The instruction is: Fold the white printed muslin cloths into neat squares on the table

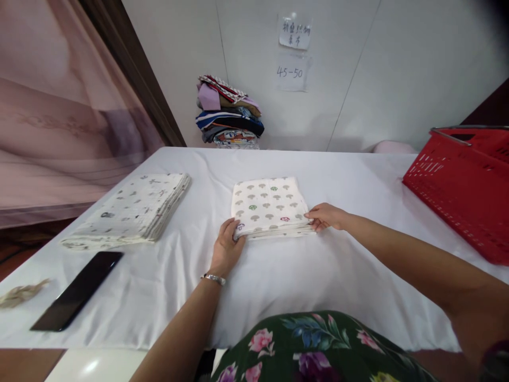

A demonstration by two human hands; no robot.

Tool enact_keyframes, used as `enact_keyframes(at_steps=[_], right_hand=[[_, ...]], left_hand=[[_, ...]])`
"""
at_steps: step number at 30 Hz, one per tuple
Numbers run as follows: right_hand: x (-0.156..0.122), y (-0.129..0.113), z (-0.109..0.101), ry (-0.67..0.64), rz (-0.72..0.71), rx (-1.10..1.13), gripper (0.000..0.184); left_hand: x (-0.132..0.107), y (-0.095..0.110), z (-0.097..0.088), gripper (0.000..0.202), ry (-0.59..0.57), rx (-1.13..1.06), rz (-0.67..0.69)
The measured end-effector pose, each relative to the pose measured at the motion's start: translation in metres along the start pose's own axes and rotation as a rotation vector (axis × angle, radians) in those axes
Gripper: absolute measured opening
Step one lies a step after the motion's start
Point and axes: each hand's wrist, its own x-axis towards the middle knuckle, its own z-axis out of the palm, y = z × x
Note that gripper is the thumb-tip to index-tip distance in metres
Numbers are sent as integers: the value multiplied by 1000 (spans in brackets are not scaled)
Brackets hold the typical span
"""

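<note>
A folded white cloth [268, 204] with grey, green and red mushroom prints lies on the table in front of me. Its layered near edge faces my body. My left hand [227, 245], with a silver bracelet at the wrist, grips the near left corner, thumb at the front edge and fingers along the side. At the near right corner my right hand [326, 216] pinches the cloth between thumb and fingers. The undersides of the fingers are partly hidden by the fabric.
A thicker folded printed cloth [131, 207] lies at left, with a black phone [79, 289] and a beige cord-like bundle [23, 293] nearer. A red basket [465, 185] stands at right. Stacked fabrics [230, 114] rise by the back wall. White cloth covers the table [350, 180].
</note>
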Motion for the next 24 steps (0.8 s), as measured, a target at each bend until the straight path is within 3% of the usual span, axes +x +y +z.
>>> enact_keyframes(at_steps=[6,12,17,24], right_hand=[[-3,-1,2,22,15,82,29],[-5,-3,8,59,-45,157,29],[-5,9,10,95,-151,289,27],[-7,31,9,229,-156,134,33]], left_hand=[[-1,1,1,39,4,14,3],[-3,2,-1,39,-22,49,14],[-4,5,-3,34,-37,87,-11],[-5,8,-1,31,-61,148,79]])
